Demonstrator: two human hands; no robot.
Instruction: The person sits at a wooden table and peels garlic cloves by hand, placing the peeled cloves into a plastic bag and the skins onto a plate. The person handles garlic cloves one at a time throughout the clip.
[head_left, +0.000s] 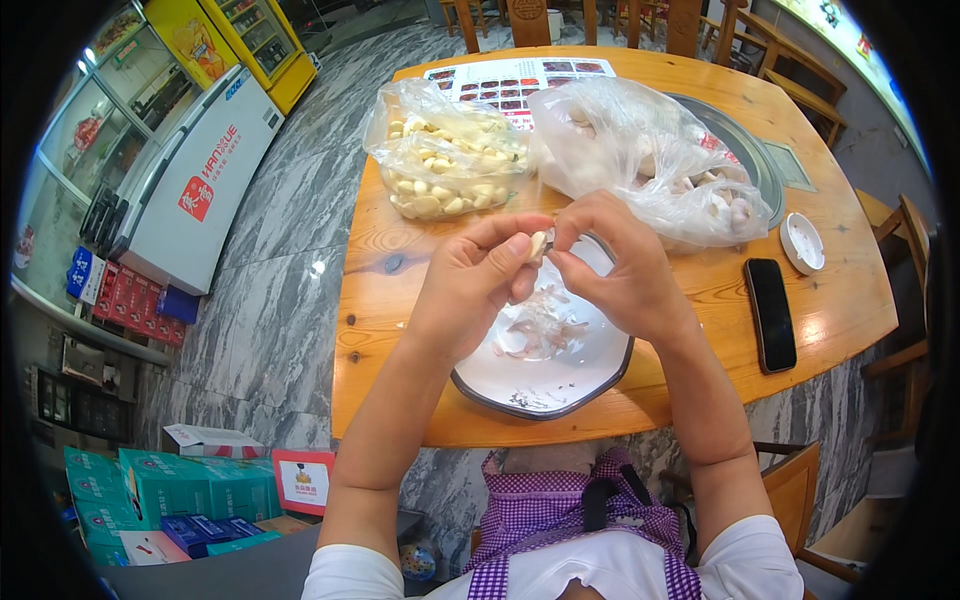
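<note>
Between the thumb and fingers of my left hand (480, 274) is a pale garlic clove (538, 247). My right hand (619, 262) pinches at the clove's right side, where a bit of thin skin shows between the fingertips. Both hands are above a white dark-rimmed plate (555, 382), which holds a loose heap of papery garlic skins (540, 326). Beyond the left hand stands a clear plastic bag of peeled garlic cloves (446, 169). Past the right hand, a larger plastic bag (637, 150) holds unpeeled garlic bulbs (731, 210).
The wooden table (382, 337) also bears a printed picture menu (517, 82), a round metal tray (765, 161), a small white dish (802, 244) and a black smartphone (771, 315). A white chest freezer (210, 172) and stacked green cartons (172, 487) are off to the left.
</note>
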